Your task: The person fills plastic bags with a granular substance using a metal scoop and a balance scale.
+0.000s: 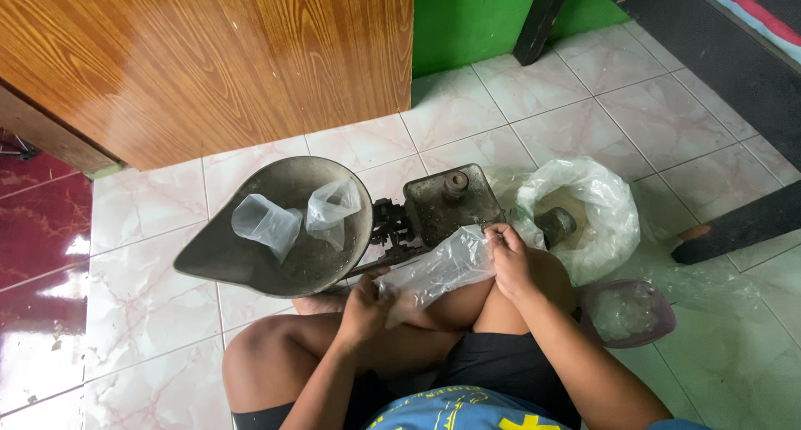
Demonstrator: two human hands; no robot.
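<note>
The person sits cross-legged on the tiled floor, and a clear plastic bag lies stretched across the knees between both hands. The left hand is closed over the bag's lower end, its grip pressed together around the bunched film. The right hand pinches the upper edge of the same bag, fingers curled in against the thumb. The bag looks thin, limp and very light; it would likely crumple and slide between fingers, so the edge of the mouth, where the right hand has it, seems the surest place to take hold.

Just beyond the hands stands a metal balance scale. Its scoop-shaped pan on the left carries two more small clear bags, both standing open and apart from each other. Its flat platform on the right bears a small round weight.

To the right of the scale sits a large open plastic sack with a dark cup-like scoop lying in it. Nearer, beside the person's right knee, rests a purple bowl. Farther off are a wooden cabinet panel and a green wall.
</note>
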